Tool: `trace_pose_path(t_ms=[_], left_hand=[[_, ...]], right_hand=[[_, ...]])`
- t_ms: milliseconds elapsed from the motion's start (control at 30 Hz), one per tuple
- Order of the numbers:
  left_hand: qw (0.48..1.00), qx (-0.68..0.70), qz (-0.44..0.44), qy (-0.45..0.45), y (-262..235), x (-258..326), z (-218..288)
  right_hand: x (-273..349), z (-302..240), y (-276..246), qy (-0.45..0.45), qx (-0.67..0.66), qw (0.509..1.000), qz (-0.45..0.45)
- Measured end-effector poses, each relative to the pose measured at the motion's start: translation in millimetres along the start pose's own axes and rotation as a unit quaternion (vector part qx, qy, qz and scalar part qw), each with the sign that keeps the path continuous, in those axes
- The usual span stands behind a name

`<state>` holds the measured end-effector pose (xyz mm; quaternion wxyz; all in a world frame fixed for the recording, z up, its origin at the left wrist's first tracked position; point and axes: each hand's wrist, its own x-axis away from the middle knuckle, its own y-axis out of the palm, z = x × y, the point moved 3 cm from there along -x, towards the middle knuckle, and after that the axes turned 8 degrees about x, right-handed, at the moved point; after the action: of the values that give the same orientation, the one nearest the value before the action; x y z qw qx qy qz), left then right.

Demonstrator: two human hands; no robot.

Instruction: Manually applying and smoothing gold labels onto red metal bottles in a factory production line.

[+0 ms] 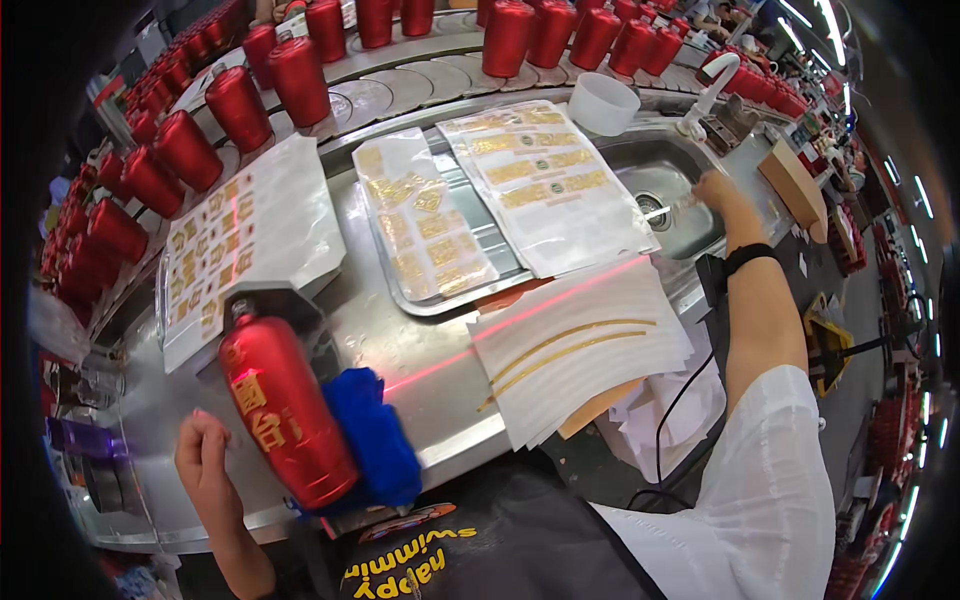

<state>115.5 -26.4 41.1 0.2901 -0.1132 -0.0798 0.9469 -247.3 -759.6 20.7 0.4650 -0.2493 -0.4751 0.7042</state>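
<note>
Tray (pixel 465 192) holds sticker sheets (pixel 540 190); red bottle (pixel 285 410) is gold-marked; left hand (pixel 205 450) loosely apart, right hand (pixel 715 188) seemingly pinching a blurred strip (pixel 681 206).

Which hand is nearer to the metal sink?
The right. The right hand is at the right edge of the sink; the left hand is far across, left of the upright-lettered red bottle.

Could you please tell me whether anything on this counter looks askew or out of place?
The fanned stack of white, gold-striped paper sheets looks askew: its edges are uneven, and it appears to overhang the front of the silver metal counter.
</note>
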Motion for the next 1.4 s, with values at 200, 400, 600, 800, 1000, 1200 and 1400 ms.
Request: trace_pose_path(t_ms=[200, 400, 600, 800, 1000, 1200, 1400], left_hand=[[0.999, 0.011, 0.005, -0.035, 11.5, 22.6, -15.9], [0.998, 0.01, 0.044, -0.048, 21.8, 25.5, -13.9], [0.998, 0.028, 0.038, -0.045, 16.8, 21.9, -26.9], [0.999, 0.053, -0.004, -0.002, 12.7, 17.9, -35.5], [0.997, 0.045, -0.048, 0.029, 16.6, 17.0, -2.6], [0.96, -0.072, -0.085, 0.256, 22.5, 11.6, 75.5], [0.955, 0.039, -0.177, 0.234, 22.7, -7.5, 93.4]], right_hand=[[-24.6, -7.9, 78.5, -0.031, 0.088, 0.99, -0.102], [-1.8, -41.2, 80.8, -0.131, 0.054, 0.963, -0.23], [16.4, -41.4, 14.5, -0.171, 0.053, 0.976, -0.121], [96.1, -68.6, -124.2, -0.234, -0.107, 0.962, 0.086], [232.0, -147.7, -256.5, -0.391, -0.118, 0.875, 0.259], [339.9, -254.8, -317.1, -0.572, -0.205, 0.709, 0.358], [400.7, -331.9, -327.1, -0.645, -0.335, 0.599, 0.336]])
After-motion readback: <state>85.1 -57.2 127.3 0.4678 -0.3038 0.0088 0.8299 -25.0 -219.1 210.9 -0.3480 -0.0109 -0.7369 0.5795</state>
